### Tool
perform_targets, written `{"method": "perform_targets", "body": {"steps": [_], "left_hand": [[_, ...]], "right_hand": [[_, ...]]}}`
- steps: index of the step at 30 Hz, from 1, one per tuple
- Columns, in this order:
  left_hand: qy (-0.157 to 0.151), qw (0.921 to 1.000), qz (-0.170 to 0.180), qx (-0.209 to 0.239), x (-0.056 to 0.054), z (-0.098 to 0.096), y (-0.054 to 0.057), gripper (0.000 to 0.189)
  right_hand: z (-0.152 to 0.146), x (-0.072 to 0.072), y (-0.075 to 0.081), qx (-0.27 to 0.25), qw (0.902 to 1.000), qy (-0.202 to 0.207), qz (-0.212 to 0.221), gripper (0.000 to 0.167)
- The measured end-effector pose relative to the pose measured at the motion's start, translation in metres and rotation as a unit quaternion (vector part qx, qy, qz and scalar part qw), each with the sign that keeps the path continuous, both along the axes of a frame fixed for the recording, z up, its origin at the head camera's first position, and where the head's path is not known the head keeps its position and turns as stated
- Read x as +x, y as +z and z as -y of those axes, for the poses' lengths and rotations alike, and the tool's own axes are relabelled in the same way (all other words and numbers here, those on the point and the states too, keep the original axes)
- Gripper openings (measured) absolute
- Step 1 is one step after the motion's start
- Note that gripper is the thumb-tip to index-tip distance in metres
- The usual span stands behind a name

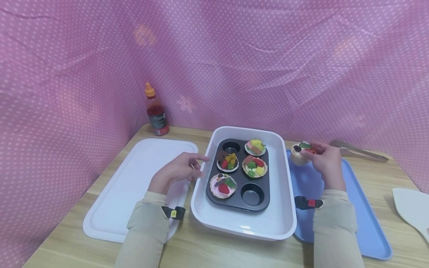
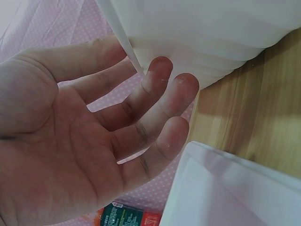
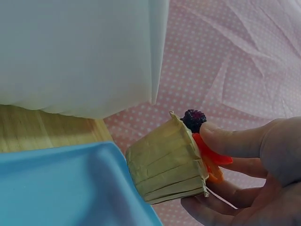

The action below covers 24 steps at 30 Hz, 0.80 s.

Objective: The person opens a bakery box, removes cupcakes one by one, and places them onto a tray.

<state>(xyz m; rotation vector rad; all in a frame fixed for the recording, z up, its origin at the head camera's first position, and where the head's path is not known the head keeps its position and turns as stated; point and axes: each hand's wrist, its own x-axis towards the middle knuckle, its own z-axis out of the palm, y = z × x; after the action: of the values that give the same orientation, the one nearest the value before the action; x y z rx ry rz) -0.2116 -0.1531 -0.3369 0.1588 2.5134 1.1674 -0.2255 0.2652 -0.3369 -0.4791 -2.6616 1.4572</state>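
Observation:
My right hand (image 1: 326,163) pinches a toy cupcake (image 3: 164,162) by its fruit-topped edge, thumb near a dark berry (image 3: 194,120). The cupcake is at the far left corner of a blue tray (image 1: 362,216); whether its base touches the tray I cannot tell. My left hand (image 1: 179,171), fingers loosely bent, is at the left rim of a white basin (image 1: 242,232), its thumb and index fingertip reaching the rim. Inside the basin lies a dark muffin pan (image 1: 211,193). Several fruit-topped tarts, among them one with pink cream (image 1: 223,186), sit in its cups; the front right cup (image 1: 252,194) is bare.
A white tray (image 1: 134,178) lies left of the basin, with a sauce bottle (image 1: 156,113) behind it. Metal tongs (image 1: 363,150) lie behind the blue tray. A white spatula-like tool (image 1: 412,208) is at the far right. Pink dotted cloth (image 1: 234,74) hangs behind the table.

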Motion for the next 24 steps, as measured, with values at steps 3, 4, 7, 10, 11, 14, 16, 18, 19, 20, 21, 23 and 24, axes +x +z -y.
{"method": "perform_targets", "body": {"steps": [3,4,7,10,11,14,16,18,19,20,21,23,24], "left_hand": [[-0.001,1.0,0.0,0.001,0.0,0.0,0.0,0.054],[-0.002,1.0,0.001,0.001,0.0,0.001,-0.001,0.054],[-0.004,1.0,0.001,0.004,0.0,0.001,-0.001,0.054],[-0.005,1.0,0.0,0.006,0.0,0.001,-0.001,0.054],[-0.006,1.0,-0.001,0.006,0.0,0.001,-0.001,0.054],[-0.007,0.9999,-0.003,0.008,0.0,0.001,-0.002,0.054],[-0.009,0.9999,-0.003,0.008,0.0,0.001,-0.002,0.054],[-0.009,0.9999,-0.003,0.008,0.0,0.001,-0.002,0.054],[-0.009,0.9999,-0.003,0.008,0.0,0.001,-0.002,0.054],[-0.008,0.9999,-0.003,0.007,0.0,0.001,-0.002,0.054],[-0.008,0.9999,-0.003,0.006,0.0,0.001,-0.002,0.054],[-0.008,1.0,-0.003,0.004,0.0,0.001,-0.002,0.054],[-0.007,1.0,-0.003,0.004,0.0,0.002,-0.002,0.054]], "right_hand": [[-0.001,-0.001,-0.001,0.001,1.0,0.004,0.002,0.067],[-0.001,-0.001,-0.002,0.002,1.0,0.006,0.003,0.067],[-0.002,-0.002,-0.004,0.009,0.9999,0.013,0.005,0.066],[-0.004,-0.004,-0.007,0.018,0.9996,0.019,0.005,0.065],[-0.004,-0.004,-0.008,0.02,0.9996,0.02,0.004,0.065],[-0.005,-0.005,-0.012,0.02,0.9995,0.023,0.004,0.065],[-0.006,-0.005,-0.013,0.016,0.9996,0.025,0.006,0.066],[-0.006,-0.005,-0.015,0.014,0.9995,0.028,0.008,0.066],[-0.006,-0.005,-0.015,0.014,0.9995,0.028,0.009,0.066],[-0.006,-0.005,-0.015,0.014,0.9994,0.029,0.01,0.066],[-0.006,-0.005,-0.016,0.015,0.9994,0.03,0.011,0.066],[-0.006,-0.006,-0.016,0.019,0.9993,0.031,0.011,0.065],[-0.006,-0.006,-0.016,0.019,0.9993,0.031,0.012,0.065]]}}
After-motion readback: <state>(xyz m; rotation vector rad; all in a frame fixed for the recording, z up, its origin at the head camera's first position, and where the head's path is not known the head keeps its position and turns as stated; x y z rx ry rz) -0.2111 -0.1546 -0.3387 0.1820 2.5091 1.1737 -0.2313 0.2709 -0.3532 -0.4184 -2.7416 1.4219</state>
